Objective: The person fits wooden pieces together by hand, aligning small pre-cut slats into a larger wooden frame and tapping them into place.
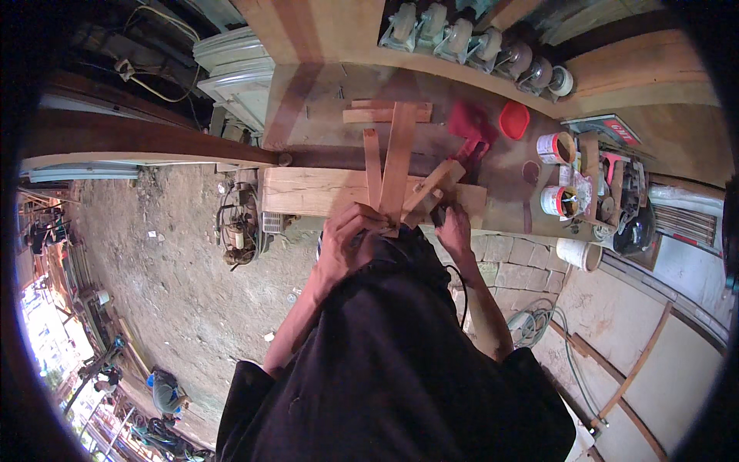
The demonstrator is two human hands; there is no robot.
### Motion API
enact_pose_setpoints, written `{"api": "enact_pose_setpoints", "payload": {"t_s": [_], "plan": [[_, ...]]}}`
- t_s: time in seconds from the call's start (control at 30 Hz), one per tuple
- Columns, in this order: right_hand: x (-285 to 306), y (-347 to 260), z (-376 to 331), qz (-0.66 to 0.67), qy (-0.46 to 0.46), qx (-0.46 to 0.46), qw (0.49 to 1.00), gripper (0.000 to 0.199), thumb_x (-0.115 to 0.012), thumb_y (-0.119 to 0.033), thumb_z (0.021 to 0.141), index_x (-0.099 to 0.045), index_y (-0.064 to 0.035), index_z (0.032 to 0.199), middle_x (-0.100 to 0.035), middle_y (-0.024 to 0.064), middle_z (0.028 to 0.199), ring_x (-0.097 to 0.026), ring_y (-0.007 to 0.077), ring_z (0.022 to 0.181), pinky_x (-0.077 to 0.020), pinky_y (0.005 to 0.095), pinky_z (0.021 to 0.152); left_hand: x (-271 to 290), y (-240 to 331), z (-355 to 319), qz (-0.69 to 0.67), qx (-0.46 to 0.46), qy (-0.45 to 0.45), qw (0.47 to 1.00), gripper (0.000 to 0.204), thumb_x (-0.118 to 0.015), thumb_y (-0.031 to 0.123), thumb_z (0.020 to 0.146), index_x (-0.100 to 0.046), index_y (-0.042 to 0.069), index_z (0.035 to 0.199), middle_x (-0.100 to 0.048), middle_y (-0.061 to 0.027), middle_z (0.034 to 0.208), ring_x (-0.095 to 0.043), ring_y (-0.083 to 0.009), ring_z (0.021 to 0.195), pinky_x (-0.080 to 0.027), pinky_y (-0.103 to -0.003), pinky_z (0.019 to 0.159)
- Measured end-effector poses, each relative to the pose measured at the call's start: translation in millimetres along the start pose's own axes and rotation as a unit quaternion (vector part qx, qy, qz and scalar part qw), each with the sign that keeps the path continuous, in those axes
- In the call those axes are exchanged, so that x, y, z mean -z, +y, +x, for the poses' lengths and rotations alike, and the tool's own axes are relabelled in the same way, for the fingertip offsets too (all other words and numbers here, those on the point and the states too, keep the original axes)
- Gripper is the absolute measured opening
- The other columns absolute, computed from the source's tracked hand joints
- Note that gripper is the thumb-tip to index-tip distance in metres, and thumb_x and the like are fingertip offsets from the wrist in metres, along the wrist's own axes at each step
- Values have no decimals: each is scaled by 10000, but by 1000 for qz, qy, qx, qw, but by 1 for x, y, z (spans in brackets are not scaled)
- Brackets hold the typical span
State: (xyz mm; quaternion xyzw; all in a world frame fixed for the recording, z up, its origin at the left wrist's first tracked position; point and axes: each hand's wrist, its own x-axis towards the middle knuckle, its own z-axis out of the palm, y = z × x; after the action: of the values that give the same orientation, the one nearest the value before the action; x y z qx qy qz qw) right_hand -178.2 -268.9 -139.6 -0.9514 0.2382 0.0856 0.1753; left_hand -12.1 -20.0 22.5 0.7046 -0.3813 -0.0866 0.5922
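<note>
A long flat wooden strip lies pointing away from me, its near end at the bench's front edge. My left hand is closed around that near end, fingers bent over it. Left of the strip lies a narrower wooden stick; on its right, a wooden piece slants away to the right. All rest over a thick pale board along the bench edge. My right hand is closed beside the slanted piece, around something small and dark that I cannot make out.
Short wooden pieces lie farther back on the bench, near a dark red object and a red dish. Right: open cans and a wooden tool tray. Casters line the shelf. Another person is far left.
</note>
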Motion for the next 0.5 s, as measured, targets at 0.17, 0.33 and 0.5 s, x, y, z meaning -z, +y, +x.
{"api": "enact_pose_setpoints", "payload": {"t_s": [0.17, 0.33, 0.5], "plan": [[16, -8, -3, 10, 100, 1, 995, 397, -692, -155, 816, -572, -5, 1163, -649, 213, 1087, -644, 383, 1010, -507, 489, 866, 0, 4, 1, -6, 7, -2, 1000, 295, -622, -129, 636, -642, 4, 899, -687, -122, 942, -684, -313, 893, -561, -373, 778], [68, -20, 10, 278, 65, -114, 952, 267, -644, -242, 910, -614, -26, 1063, -682, 213, 998, -673, 400, 927, -524, 456, 753, -3, 0, -1, 2, 16, 4, 1000, 286, -638, -123, 644, -658, 14, 895, -689, -112, 947, -693, -305, 897, -566, -377, 786], [146, -47, -21, 517, 23, -192, 834, 274, -553, -286, 1018, -590, -19, 1068, -589, 39, 795, -557, 217, 625, -463, 393, 591, 0, 2, -2, 0, 34, 17, 999, 278, -650, -122, 657, -668, 18, 896, -690, -113, 951, -694, -309, 903, -569, -377, 794]]}}
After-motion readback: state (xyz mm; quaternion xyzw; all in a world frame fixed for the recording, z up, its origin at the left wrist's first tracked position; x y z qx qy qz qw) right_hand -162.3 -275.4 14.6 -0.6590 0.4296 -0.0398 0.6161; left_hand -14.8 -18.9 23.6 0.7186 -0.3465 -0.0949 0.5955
